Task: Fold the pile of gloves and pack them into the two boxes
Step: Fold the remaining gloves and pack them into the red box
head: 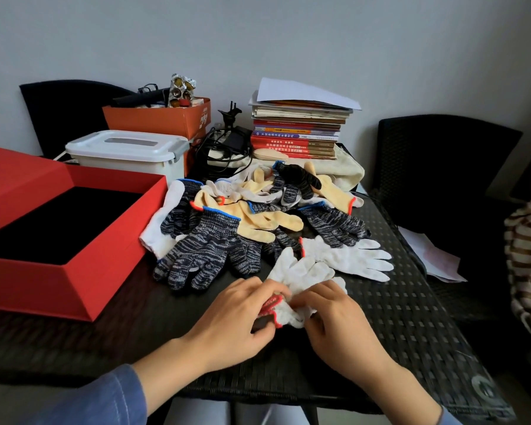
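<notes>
One open red box (31,280), black-lined

Bare tabletop (411,326) is found along the near right, and a narrower dark stretch is seen between the red box (37,286) and the left hand (239,314). The near middle is occupied by that hand and the right hand (331,317), both gripping a white glove (301,277). The centre is blocked by the pile of gloves (242,216), spread from the box's right wall to another white glove lying on the right. The box's open top is unobstructed. The far side is walled off by a white bin (126,154), an orange box (157,119), cables (221,151) and stacked books (298,133).
</notes>
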`<action>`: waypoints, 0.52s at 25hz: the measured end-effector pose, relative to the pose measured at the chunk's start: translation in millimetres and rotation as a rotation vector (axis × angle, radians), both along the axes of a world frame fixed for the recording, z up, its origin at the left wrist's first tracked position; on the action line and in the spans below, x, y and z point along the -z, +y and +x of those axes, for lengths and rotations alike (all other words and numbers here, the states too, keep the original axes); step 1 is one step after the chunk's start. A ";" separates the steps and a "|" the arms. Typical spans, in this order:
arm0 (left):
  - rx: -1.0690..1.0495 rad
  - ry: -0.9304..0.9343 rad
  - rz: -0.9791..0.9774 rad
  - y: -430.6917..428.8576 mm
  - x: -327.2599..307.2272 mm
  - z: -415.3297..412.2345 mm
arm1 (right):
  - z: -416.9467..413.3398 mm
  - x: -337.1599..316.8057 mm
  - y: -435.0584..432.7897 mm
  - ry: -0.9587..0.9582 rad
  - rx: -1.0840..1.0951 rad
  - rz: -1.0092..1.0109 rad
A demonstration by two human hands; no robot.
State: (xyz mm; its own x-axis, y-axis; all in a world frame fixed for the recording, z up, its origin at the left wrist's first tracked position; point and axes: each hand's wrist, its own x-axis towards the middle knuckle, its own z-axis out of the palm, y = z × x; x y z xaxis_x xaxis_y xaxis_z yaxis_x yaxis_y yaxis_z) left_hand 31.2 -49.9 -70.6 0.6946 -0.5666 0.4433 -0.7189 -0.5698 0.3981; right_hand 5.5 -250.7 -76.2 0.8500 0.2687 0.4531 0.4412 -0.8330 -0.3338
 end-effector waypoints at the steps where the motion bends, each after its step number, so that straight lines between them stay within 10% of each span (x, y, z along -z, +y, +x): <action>1: -0.007 -0.001 -0.059 -1.5 -2.6 -0.1 | -3.2 -1.8 -3.5 0.080 -0.069 0.015; 8: -0.004 0.162 -0.395 -14.7 -19.2 7.3 | -7.5 3.4 -1.1 0.262 0.023 0.544; 13: -0.003 -0.413 0.002 -4.1 -30.3 9.5 | 7.3 5.6 4.0 0.199 0.239 0.644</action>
State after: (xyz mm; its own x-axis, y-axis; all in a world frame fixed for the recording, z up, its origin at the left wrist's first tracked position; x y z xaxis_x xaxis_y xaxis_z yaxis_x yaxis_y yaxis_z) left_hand 40.7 -54.0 -40.2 0.4605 -0.5661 0.6837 -0.8162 -0.5728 0.0755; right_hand 12.8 -246.7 -81.8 0.9351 -0.2042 0.2895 0.1510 -0.5095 -0.8471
